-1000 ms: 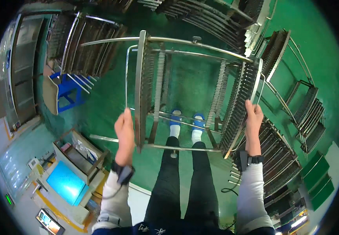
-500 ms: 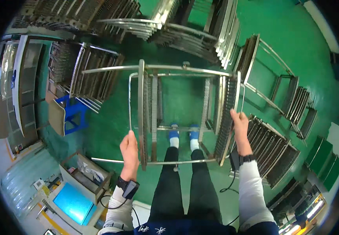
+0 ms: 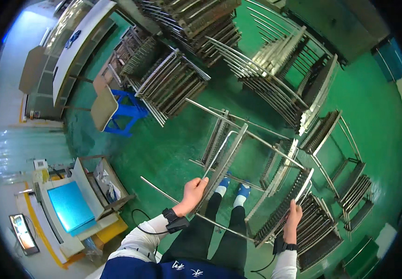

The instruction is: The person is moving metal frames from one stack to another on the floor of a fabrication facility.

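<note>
One slotted metal rack (image 3: 284, 209), toward four o'clock from mid-view, looks lifted, not set down; the left hand (image 3: 194, 193) and right hand (image 3: 293, 217) curl closed around its side handles (image 3: 219, 152); stacked racks (image 3: 275, 53) stand toward one o'clock; how much remains, I cannot tell.

The held rack (image 3: 282, 211) is silver and dark grey with comb-like stripes, the floor (image 3: 150, 153) green, the slippers (image 3: 244, 189) blue.

Workshop, stacked slotted metal racks (image 3: 172, 84), bare green floor (image 3: 377, 125)
</note>
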`<state>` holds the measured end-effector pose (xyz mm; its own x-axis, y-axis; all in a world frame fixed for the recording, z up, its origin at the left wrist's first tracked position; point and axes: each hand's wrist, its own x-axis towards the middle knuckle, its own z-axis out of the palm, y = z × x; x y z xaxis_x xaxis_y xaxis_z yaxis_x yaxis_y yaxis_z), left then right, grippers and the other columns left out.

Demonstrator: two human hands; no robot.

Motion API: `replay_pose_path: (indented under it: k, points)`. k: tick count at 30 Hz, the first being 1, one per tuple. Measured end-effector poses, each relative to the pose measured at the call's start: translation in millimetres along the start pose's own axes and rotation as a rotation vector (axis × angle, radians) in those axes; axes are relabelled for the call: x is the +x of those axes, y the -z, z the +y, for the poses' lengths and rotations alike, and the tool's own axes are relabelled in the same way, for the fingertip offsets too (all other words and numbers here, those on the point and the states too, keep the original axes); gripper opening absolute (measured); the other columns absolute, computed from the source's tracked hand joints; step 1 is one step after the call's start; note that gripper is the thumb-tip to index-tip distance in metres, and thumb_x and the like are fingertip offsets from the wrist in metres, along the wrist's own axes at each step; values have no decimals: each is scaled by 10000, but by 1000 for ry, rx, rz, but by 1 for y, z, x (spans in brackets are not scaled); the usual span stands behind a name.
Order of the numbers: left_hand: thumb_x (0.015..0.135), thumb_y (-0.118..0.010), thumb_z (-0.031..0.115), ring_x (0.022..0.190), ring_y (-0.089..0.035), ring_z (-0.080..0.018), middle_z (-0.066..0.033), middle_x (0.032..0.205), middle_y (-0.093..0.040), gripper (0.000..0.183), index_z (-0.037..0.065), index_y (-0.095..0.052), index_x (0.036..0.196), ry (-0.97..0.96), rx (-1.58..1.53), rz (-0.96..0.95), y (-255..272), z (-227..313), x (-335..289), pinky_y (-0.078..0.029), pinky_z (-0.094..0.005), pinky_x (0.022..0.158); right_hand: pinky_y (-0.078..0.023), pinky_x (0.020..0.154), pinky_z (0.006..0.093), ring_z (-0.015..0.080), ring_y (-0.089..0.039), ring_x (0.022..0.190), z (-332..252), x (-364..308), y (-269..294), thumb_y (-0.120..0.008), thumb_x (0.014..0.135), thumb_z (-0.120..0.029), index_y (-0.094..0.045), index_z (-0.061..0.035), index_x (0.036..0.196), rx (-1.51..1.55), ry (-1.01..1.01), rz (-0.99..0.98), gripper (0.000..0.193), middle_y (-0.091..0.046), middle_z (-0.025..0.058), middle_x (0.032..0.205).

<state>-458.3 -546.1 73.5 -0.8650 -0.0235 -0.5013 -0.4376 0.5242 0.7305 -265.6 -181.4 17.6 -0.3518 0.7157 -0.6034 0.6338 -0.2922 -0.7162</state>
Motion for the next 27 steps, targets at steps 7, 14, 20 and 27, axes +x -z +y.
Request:
replay_pose_path:
  k: [7, 14, 20, 27]
  points:
    - [957, -620, 274, 606, -273, -77, 30, 605, -306, 453, 30, -425, 629, -15, 40, -31, 10, -12, -12, -263, -310, 505, -307, 446, 243, 56, -387, 496, -11, -42, 17, -732, 867, -367, -504, -106, 735, 6, -54, 48, 371, -416, -43, 609]
    - [975, -593, 224, 624, -278, -63, 63, 638, -308, 438, 85, -354, 635, 18, -89, -11, 53, 1, -19, -242, -288, 526, -398, 556, 287, 87, -462, 625, -33, -61, -18, -753, 843, -373, -522, -47, 714, -23, 55, 33, 420, -528, -5, 658]
    - [981, -584, 191, 619, -257, -57, 68, 640, -283, 437, 96, -343, 630, 49, -102, -26, 68, -10, -11, -222, -291, 528, -381, 495, 301, 92, -435, 557, -1, -72, -28, -771, 809, -411, -442, -88, 625, 50, 10, 104, 495, -488, -4, 582]
    - [981, -588, 215, 603, -289, -58, 72, 624, -327, 428, 96, -389, 621, 58, 25, -78, 72, 7, 2, -251, -293, 522, -367, 489, 293, 85, -416, 549, 15, -98, -38, -773, 802, -415, -429, -98, 623, 160, -50, 156, 500, -476, -15, 588]
